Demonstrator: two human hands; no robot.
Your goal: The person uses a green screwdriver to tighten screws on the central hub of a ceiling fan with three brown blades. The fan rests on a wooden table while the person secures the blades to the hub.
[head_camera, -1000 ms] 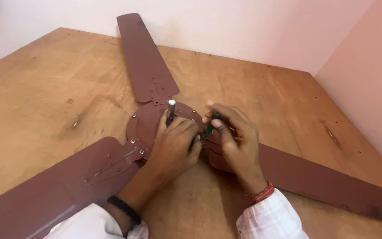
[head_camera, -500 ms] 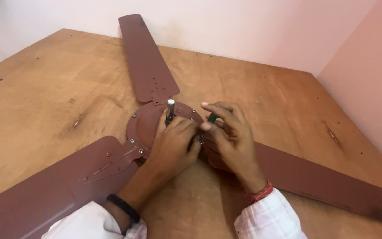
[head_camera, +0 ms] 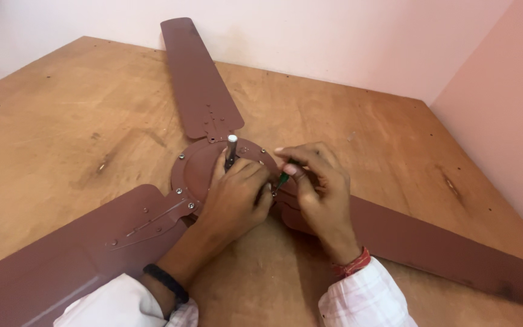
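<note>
Here, from the head camera, a brown three-bladed metal ceiling fan [head_camera: 207,103] lies flat on a worn wooden plywood tabletop [head_camera: 62,115], with one blade pointing away toward the pale pink wall [head_camera: 346,36], one running to the lower left and one to the lower right. At the middle sits the round brown motor hub [head_camera: 196,166], ringed by small silver screws, and from it a short grey metal shaft [head_camera: 231,148] stands upright. The left hand [head_camera: 237,197] rests palm-down on the hub just beside the shaft, its fingers curled loosely and pressed against the metal; it seems to steady the hub rather than clasp anything, though the fingertips are partly hidden. The right hand [head_camera: 316,181] is closed in a pinch around a small green-handled screwdriver [head_camera: 282,180], whose tip points down at the hub's rim between the two hands. A black band [head_camera: 166,281] circles the left wrist, a red thread bracelet [head_camera: 351,264] the right, and white sleeves cover both forearms at the bottom edge.
</note>
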